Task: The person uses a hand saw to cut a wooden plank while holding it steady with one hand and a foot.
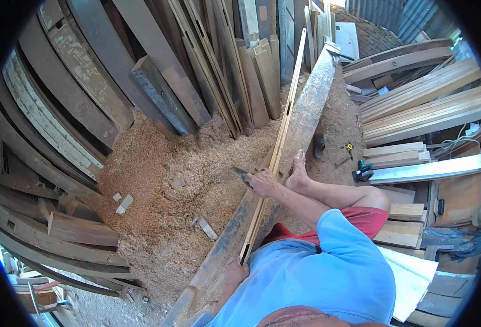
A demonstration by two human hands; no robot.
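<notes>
A long, narrow wooden strip [287,117] with slots cut in it lies lengthwise along a thick, worn beam [312,87]. My left hand [234,271] is closed round the strip's near end, close to my body. Farther along, my right hand [263,183] rests over the strip, its fingers closed on a flat, dark tool [240,174] that sticks out to the left. The tool's exact kind is mostly hidden by the hand. My bare foot [298,173] is set beside the strip, just right of my right hand.
Wood shavings [153,174] cover the floor at left, with several offcuts [125,204] in them. Planks [164,60] lean at the far side and left. Stacked boards [425,109] lie at right, near a teal and black power tool [363,171] and a yellow-handled tool [349,147].
</notes>
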